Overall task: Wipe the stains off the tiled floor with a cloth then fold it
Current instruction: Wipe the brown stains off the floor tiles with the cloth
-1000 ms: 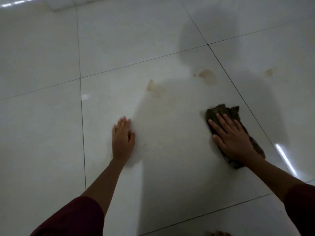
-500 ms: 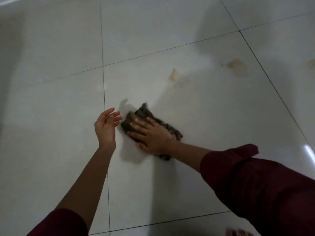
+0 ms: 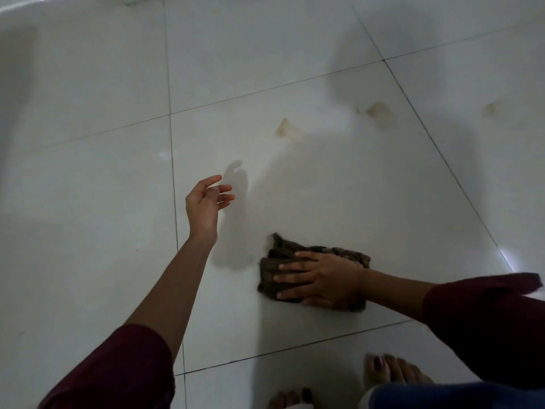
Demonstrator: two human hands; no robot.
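Note:
A dark brown crumpled cloth (image 3: 280, 258) lies on the white tiled floor (image 3: 88, 172). My right hand (image 3: 321, 278) presses flat on it, fingers spread and pointing left. My left hand (image 3: 206, 202) hovers above the floor to the upper left of the cloth, palm turned right, fingers loosely apart and holding nothing. Three brownish stains mark the tiles farther away: one (image 3: 284, 129) ahead of the cloth, one (image 3: 380, 112) to its right near a grout line, and a small one (image 3: 491, 109) on the adjacent tile.
My bare feet (image 3: 392, 373) stand at the bottom edge, close behind the cloth. Dark grout lines cross the glossy tiles. A white wall base (image 3: 17, 7) runs along the top left. Shadows of my arms fall across the middle tile.
My right hand has slid the cloth back toward me and to the right. My left hand, flat on the floor a second ago, has lifted and stays raised.

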